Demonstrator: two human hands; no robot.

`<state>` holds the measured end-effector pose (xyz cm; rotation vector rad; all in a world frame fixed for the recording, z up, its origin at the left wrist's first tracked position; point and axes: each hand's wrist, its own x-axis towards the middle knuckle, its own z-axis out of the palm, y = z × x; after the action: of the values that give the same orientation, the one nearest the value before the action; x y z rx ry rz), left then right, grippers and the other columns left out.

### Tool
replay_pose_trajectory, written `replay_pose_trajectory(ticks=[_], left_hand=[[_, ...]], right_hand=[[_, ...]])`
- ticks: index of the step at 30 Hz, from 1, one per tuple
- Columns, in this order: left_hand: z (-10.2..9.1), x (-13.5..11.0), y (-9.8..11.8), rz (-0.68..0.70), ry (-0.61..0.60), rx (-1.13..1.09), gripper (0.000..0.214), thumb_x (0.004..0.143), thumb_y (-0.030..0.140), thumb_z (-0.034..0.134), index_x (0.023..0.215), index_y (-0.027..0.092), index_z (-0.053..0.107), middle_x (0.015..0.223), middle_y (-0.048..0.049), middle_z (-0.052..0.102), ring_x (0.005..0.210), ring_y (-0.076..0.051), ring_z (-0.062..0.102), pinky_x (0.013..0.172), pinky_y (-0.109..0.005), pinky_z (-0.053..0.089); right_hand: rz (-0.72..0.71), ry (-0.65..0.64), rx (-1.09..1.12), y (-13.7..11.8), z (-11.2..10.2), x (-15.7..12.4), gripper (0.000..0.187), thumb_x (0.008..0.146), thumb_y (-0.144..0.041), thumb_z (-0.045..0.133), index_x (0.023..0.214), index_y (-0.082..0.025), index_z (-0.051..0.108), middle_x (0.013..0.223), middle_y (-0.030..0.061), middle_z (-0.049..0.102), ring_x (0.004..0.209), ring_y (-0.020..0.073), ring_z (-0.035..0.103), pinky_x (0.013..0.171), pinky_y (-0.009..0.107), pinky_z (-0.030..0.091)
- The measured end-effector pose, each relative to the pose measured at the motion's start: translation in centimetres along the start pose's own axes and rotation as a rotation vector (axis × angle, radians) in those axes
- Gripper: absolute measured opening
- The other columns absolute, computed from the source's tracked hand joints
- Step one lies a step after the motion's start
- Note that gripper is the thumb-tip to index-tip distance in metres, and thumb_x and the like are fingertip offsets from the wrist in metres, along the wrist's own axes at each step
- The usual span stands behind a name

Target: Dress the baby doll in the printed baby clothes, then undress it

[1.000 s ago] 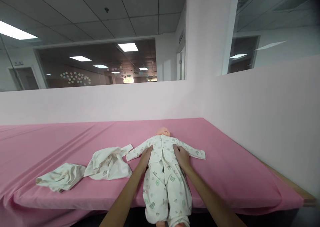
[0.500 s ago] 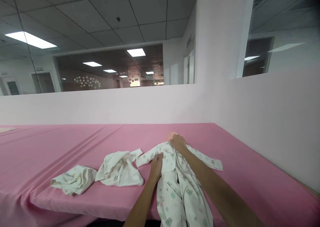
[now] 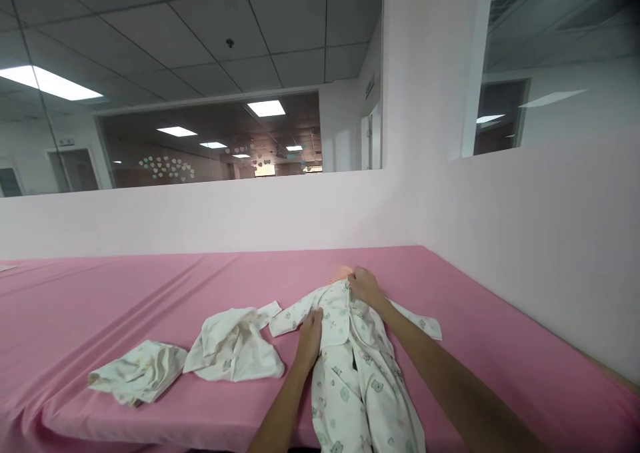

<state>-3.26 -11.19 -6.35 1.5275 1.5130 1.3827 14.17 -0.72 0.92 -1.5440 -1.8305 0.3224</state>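
Note:
A white baby shirt with small green prints lies spread on the pink cloth, sleeves out to both sides. Matching baby trousers extend from under its hem toward me. At the neck opening a peach-coloured rounded thing shows, like a doll's head, mostly hidden. My right hand is closed in a pinch on the shirt's front edge near the collar. Lower down, my left hand grips the shirt's side below the left-hand sleeve, its fingers close together; its thumb is hard to make out.
A crumpled white garment lies left of the shirt, with a folded printed cloth beyond it. The pink cloth covers the table, wrinkled at left. A white wall with windows rises behind, and another wall stands at right.
My right hand has moved slightly right and down at the collar, and the shirt's front edge there looks shifted. The left hand stays at the shirt's side. The view has turned slightly.

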Motion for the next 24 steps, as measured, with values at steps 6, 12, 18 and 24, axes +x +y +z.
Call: replay_pose_trajectory(ticks=[6,12,18,24], left_hand=[[-0.3,0.5,0.6,0.072,0.138,0.112,0.034,0.088,0.042,0.040,0.106,0.020,0.058,0.099,-0.0088,0.068,0.095,-0.026,0.060,0.085,-0.036,0.042],[0.9,3.7,4.2,0.203,0.101,0.267,0.045,0.086,0.041,0.043,0.126,0.020,0.050,0.112,-0.0097,0.063,0.106,-0.024,0.057,0.088,-0.032,0.040],[2.2,6.2,5.7,0.353,-0.149,0.328,0.027,0.077,0.040,0.058,0.097,0.025,0.069,0.097,-0.0072,0.067,0.101,-0.027,0.056,0.090,-0.033,0.039],[2.5,6.8,4.8,0.368,-0.092,0.307,0.025,0.084,0.037,0.048,0.071,0.022,0.062,0.078,-0.0050,0.063,0.084,-0.022,0.056,0.081,-0.032,0.041]], right_hand=[[-0.041,0.033,0.270,-0.2,-0.3,-0.4,0.026,0.091,-0.031,0.052,0.069,-0.016,0.052,0.069,-0.0026,0.052,0.062,0.0105,0.048,0.061,0.025,0.039],[-0.038,0.003,0.469,0.9,1.0,-1.0,0.031,0.089,-0.033,0.054,0.064,-0.017,0.047,0.060,-0.0057,0.045,0.054,0.0087,0.043,0.055,0.023,0.037],[-0.066,0.030,0.533,1.5,1.4,-2.1,0.019,0.080,-0.026,0.046,0.062,-0.021,0.042,0.057,-0.0062,0.041,0.055,0.0109,0.042,0.054,0.023,0.033],[-0.039,0.139,0.469,1.0,1.4,-3.1,0.018,0.079,-0.033,0.036,0.066,-0.022,0.042,0.065,-0.0019,0.050,0.064,0.0147,0.049,0.060,0.025,0.037]])
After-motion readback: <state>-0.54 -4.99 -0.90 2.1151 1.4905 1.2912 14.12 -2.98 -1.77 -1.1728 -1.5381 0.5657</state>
